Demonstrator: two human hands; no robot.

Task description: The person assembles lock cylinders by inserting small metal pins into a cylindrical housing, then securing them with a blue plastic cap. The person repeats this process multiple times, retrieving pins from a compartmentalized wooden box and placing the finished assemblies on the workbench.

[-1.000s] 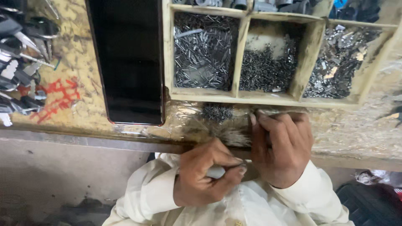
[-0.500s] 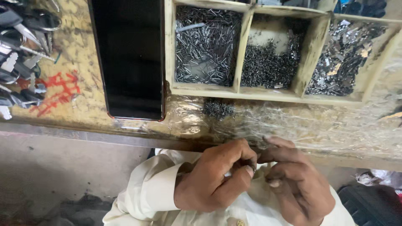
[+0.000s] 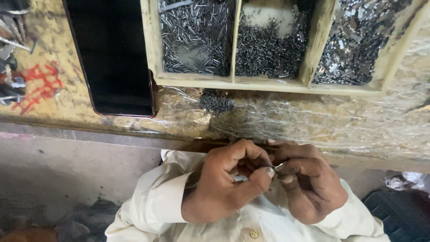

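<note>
My left hand (image 3: pixel 224 183) and my right hand (image 3: pixel 309 186) meet in front of my white shirt (image 3: pixel 148 210), just below the bench edge. Their fingertips pinch a small shiny metal part (image 3: pixel 277 167) between them. Most of the part is hidden by the fingers, so its shape is unclear. A small heap of tiny dark metal bits (image 3: pixel 216 101) lies on the plastic-wrapped bench top (image 3: pixel 340 125) above the hands.
A wooden tray (image 3: pixel 268 84) on the bench has three compartments: thin pins (image 3: pixel 195 38), tiny screws (image 3: pixel 268 47) and flat metal pieces (image 3: pixel 354 45). A black phone (image 3: pixel 112 54) lies to its left. Metal tools (image 3: pixel 11 67) sit at the far left.
Both hands have pulled back from the bench edge toward my body and closed together on the small part. The right hand has left the heap of bits.
</note>
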